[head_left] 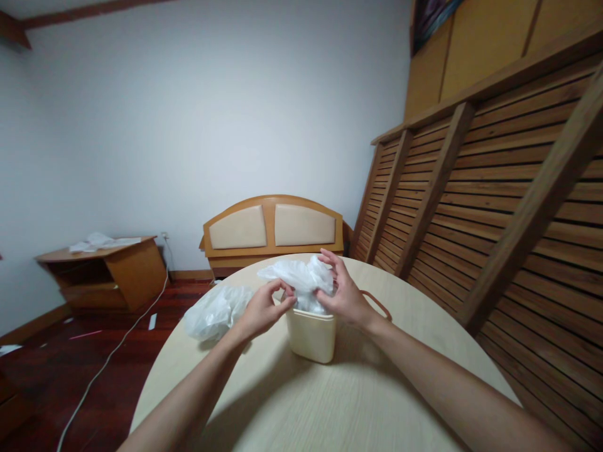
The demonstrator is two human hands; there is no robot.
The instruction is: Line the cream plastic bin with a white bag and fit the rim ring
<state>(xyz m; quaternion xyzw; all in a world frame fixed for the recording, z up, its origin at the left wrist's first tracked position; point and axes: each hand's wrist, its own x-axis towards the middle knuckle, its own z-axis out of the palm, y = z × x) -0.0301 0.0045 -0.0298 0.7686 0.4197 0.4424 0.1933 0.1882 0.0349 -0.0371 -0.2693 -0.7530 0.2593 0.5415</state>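
Note:
A small cream plastic bin (311,338) stands on the round pale wooden table (330,408). A crumpled white plastic bag (299,277) sits in its top and bulges above the rim. My left hand (264,311) pinches the bag's edge at the bin's left rim. My right hand (342,292) grips the bag at the right side, fingers curled into the plastic. A thin brown handle (377,301) of the bin shows behind my right wrist.
Another loose clear plastic bag (214,312) lies on the table to the left of the bin. Slatted wooden panels (494,207) lean along the right. A headboard (273,229), a low wooden stand (108,270) and a white cable (117,351) on the floor lie beyond.

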